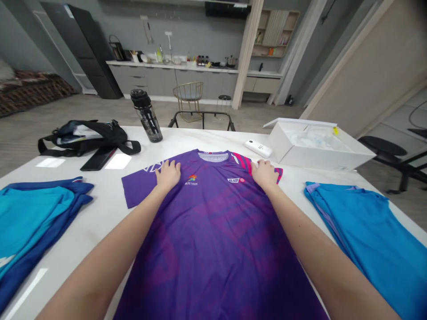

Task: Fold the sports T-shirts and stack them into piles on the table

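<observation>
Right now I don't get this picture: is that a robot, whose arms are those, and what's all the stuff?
No robot here! These are a person's bare arms, seen by one camera worn on that person's head, looking forward and down. The left hand and right hand rest on a purple T-shirt, near its shoulders. It lies spread on a white table; nothing is lifted. I can't tell whether the fingers pinch the cloth. Blue clothes lie on both sides. Farther back are a black bag, a phone, a water bottle and an open white box.
</observation>
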Demonstrator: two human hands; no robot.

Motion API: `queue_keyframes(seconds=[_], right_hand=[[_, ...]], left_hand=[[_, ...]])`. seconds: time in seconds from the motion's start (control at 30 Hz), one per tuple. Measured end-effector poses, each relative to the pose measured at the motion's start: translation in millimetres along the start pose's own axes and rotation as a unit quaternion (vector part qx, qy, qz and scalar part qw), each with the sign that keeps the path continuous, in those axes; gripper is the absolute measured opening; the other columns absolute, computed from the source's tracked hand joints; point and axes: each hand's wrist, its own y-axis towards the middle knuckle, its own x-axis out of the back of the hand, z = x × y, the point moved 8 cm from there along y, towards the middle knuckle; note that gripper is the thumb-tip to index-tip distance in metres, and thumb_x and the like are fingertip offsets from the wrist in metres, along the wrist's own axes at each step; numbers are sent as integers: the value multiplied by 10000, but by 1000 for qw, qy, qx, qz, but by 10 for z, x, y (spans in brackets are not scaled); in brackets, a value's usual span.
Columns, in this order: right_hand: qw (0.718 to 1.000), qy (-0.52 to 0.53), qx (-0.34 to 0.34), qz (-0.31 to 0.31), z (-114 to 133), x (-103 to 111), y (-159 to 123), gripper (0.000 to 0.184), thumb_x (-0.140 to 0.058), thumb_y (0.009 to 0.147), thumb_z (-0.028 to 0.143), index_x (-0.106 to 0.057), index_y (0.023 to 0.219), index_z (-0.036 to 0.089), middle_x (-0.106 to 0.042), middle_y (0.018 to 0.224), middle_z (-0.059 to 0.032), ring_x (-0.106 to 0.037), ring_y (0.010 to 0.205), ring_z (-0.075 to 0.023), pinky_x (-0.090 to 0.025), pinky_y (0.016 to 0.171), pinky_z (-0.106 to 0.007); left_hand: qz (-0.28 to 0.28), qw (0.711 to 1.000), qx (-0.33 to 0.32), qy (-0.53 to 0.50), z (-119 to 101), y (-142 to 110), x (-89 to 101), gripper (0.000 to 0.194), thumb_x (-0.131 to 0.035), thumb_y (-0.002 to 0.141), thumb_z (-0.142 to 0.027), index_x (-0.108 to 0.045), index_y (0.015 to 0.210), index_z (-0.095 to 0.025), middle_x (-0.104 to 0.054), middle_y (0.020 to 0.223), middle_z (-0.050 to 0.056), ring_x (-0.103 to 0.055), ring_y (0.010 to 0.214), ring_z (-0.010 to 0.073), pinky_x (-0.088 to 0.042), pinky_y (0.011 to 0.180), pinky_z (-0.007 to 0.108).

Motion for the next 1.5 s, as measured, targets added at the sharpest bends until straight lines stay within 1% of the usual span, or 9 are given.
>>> queue_keyframes(seconds=[0.13, 0.23, 0.5, 0.7, 0.87, 1.1, 1.27, 1.37, 1.5], right_hand=[[1000, 10, -15, -14, -667, 106, 117, 482, -314, 1000, 292, -596, 1351, 120, -585, 1341, -235, -552, 1240, -362, -436, 1009, -544], [998, 7, -44, 34, -1031, -40, 182, 495, -381, 965, 291, -568, 1404, 157, -546, 1413, -218, -501, 1294, -389, -401, 1031, -603], [994, 38, -79, -60, -1197, -218, 178, 413, -423, 981, 404, -619, 1219, 130, -616, 1240, -228, -548, 1194, -379, -416, 989, -543], [938, 214, -204, -179, -1656, -167, 150, 331, -443, 973, 332, -534, 1234, 150, -677, 1076, -159, -641, 1006, -292, -470, 906, -401], [943, 197, -223, -148, -1688, -111, 249, 326, -554, 919, 288, -540, 1223, 170, -686, 1062, -152, -654, 982, -289, -484, 904, -418], [974, 109, -159, -119, -1732, 213, 323, 336, -549, 933, 284, -540, 1246, 162, -668, 1103, -182, -645, 1048, -303, -462, 932, -432], [950, 196, -184, -161, -1821, 326, 299, 362, -600, 886, 293, -540, 1230, 195, -670, 948, -83, -649, 940, -255, -499, 874, -384], [927, 297, -202, -106, -1743, 204, 336, 404, -638, 847, 278, -546, 1228, 180, -671, 855, -39, -655, 759, -194, -543, 720, -318], [932, 307, -193, 4, -1594, 20, 347, 240, -756, 718, 235, -673, 912, 123, -631, 611, -17, -593, 529, -173, -501, 498, -283]], left_hand=[[24, 999, -11, 27, 595, 47, 78, 605, -168, 1034, -429, -493, 1482, -185, -397, 1601, 181, -337, 1496, 339, -241, 1179, 666], [39, 995, -48, 73, 782, 23, 91, 631, -189, 1029, -469, -396, 1562, -200, -329, 1647, 150, -274, 1529, 327, -197, 1211, 625], [52, 993, -43, 97, 798, -21, 83, 733, -163, 1002, -625, -272, 1622, -247, -229, 1691, 102, -184, 1564, 313, -131, 1234, 605], [48, 992, -44, 107, 811, -24, 81, 727, -147, 1006, -614, -274, 1621, -248, -223, 1694, 90, -187, 1563, 308, -138, 1235, 607], [47, 992, -42, 109, 825, -14, 59, 728, -142, 1006, -620, -264, 1624, -255, -221, 1695, 81, -187, 1563, 306, -142, 1236, 605], [45, 991, -46, 117, 833, -2, 50, 725, -135, 1006, -613, -259, 1626, -257, -221, 1695, 88, -189, 1562, 309, -147, 1233, 606], [48, 992, -45, 112, 814, -15, 64, 718, -151, 1008, -597, -258, 1626, -248, -218, 1695, 88, -188, 1562, 308, -145, 1233, 606], [49, 992, -44, 110, 808, -21, 74, 708, -166, 1010, -580, -259, 1626, -244, -218, 1695, 86, -191, 1562, 306, -152, 1232, 604], [44, 992, -50, 109, 804, -17, 80, 704, -183, 1010, -576, -267, 1624, -242, -214, 1695, 90, -196, 1560, 311, -159, 1228, 607]])
